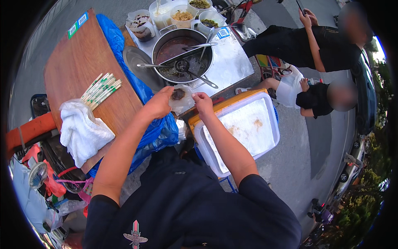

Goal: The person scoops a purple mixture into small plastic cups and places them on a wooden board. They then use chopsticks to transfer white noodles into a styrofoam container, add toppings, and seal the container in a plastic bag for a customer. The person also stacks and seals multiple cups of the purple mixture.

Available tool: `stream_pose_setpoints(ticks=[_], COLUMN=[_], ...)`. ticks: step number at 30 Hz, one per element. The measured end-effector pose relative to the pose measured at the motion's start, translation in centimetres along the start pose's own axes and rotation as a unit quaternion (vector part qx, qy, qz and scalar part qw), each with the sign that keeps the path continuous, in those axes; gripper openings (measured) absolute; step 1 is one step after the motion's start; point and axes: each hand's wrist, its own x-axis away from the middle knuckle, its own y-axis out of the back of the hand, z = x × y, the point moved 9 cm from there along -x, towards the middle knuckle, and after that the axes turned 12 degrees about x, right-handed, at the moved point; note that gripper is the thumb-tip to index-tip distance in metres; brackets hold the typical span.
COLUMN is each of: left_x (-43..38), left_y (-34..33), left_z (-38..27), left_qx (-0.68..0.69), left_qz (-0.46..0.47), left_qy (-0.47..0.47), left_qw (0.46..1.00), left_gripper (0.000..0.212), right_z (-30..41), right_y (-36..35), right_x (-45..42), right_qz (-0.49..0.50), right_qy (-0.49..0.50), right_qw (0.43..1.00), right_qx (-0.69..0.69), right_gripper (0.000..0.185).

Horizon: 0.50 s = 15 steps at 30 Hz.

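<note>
In front of my body, a translucent plastic bag with dark food inside is held up near the rim of a large metal pot. My left hand grips the bag's left side. On the other side, the fingers of my right hand pinch its edge. A divider splits the pot into a reddish-brown broth and a darker one. A black slotted ladle rests in the darker half, and several metal utensils lean on the rim and divider.
Several plastic jugs of condiments stand behind the pot on a metal tabletop. At left, a wooden board carries wrapped chopsticks and a white towel. A lined white tray sits at right. Two people are beyond it.
</note>
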Motion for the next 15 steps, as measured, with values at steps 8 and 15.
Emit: stream_pose_setpoints(ticks=[8, 15], left_x=[5.9, 11.7], left_y=[-2.0, -7.5], left_z=[-13.6, -25.3], left_qx=[-0.145, 0.119], left_qz=[-0.111, 0.033], left_qy=[-0.209, -0.332], left_qw=[0.961, 0.935], left_gripper=[0.058, 0.059], right_z=[11.1, 17.2], right_y=[6.3, 10.7], right_x=[15.7, 29.7], right_qz=[0.015, 0.080], right_qy=[0.282, 0.416], right_qw=[0.953, 0.898], right_qx=[0.108, 0.115], right_gripper=[0.013, 0.007])
